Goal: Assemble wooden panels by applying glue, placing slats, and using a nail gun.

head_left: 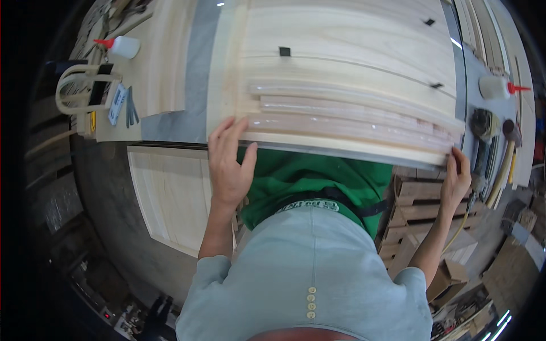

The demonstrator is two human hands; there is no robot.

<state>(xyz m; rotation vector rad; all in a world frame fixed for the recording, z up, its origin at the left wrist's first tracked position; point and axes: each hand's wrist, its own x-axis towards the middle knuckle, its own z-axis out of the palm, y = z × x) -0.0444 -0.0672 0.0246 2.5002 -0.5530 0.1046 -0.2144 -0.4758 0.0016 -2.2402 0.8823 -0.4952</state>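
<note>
A pale wooden panel (341,34) lies in front of me, and long wooden strips (352,125) with a shiny surface run along its near side. At the left end of these strips is my left hand (230,170). Its fingers are stretched over the wood, and the thumb stands apart by the front edge. My right hand (456,181) is at the far right end of the nearest strip (341,146), its fingertips closed about the corner. Small black pieces (285,52) sit on the panel.
White bottles with red nozzles stand at the left (125,47) and right (493,87). Near the right one lie a power tool (483,125) and a hammer (512,133). Another wooden panel (176,193) leans below the bench at left. A pallet (415,199) is at lower right.
</note>
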